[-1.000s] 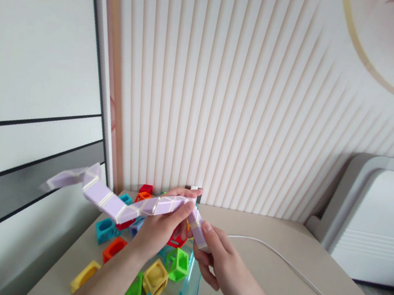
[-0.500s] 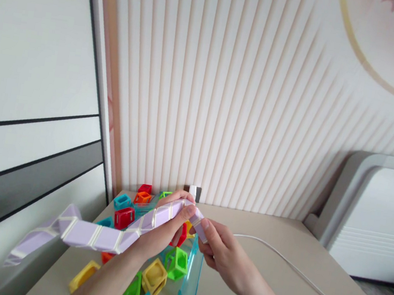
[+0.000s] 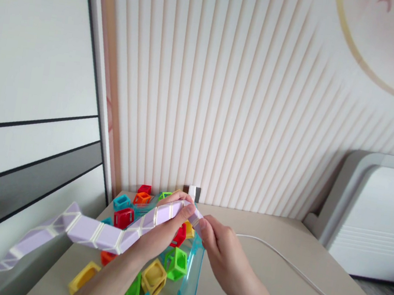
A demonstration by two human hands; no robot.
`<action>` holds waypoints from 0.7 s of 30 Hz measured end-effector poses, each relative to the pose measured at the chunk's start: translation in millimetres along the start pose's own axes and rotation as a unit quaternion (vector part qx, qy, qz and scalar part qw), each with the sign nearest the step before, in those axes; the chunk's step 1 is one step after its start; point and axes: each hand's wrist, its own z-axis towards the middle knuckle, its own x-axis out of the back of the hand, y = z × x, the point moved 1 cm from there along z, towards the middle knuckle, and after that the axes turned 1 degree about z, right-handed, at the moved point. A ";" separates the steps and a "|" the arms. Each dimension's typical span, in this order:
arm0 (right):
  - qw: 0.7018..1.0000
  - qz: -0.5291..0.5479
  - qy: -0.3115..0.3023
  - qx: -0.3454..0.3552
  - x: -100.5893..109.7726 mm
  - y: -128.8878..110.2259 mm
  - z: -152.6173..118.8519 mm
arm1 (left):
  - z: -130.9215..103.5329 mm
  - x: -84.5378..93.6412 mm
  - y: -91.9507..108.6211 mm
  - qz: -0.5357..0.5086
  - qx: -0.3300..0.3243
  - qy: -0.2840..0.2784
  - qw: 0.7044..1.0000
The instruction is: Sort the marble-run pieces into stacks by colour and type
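A long purple and white segmented snake puzzle (image 3: 107,236) stretches from the centre out to the lower left, its far end hanging in the air. My left hand (image 3: 176,215) is wrapped round it near its right end, with the thumb on top. The short end piece beyond bends down to the right, where my right hand (image 3: 216,235) pinches it between thumb and fingers. The very tip is hidden by my right fingers. Both hands are above the table.
On the table (image 3: 256,273) lie several coloured block frames, among them a green one (image 3: 176,264) and a yellow one (image 3: 153,278). A clear blue track (image 3: 192,276) lies beside them. A white cable (image 3: 297,270) crosses the right side. Behind stands a ribbed wall (image 3: 204,95).
My right hand has turned slightly and covers more of the puzzle's end. The puzzle's free end at the left has shifted a little left and down.
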 end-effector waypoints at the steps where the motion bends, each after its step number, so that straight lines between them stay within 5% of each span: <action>1: 1.000 -0.004 0.007 0.000 -0.4 -0.4 0.2 | -0.5 -0.3 -0.3 0.006 -0.001 0.004 1.000; 14: 0.982 0.182 -0.016 -0.036 -5.1 -10.4 -1.2 | -2.9 -2.6 -12.7 -0.006 -0.012 -0.053 0.999; 18: 0.969 0.235 -0.030 -0.068 -2.5 -10.8 -0.3 | -5.6 -0.7 -11.4 0.070 -0.016 -0.034 0.997; 21: 0.947 0.294 -0.054 -0.117 -1.3 -6.8 -1.6 | -4.5 3.0 -7.7 0.148 -0.088 -0.018 0.985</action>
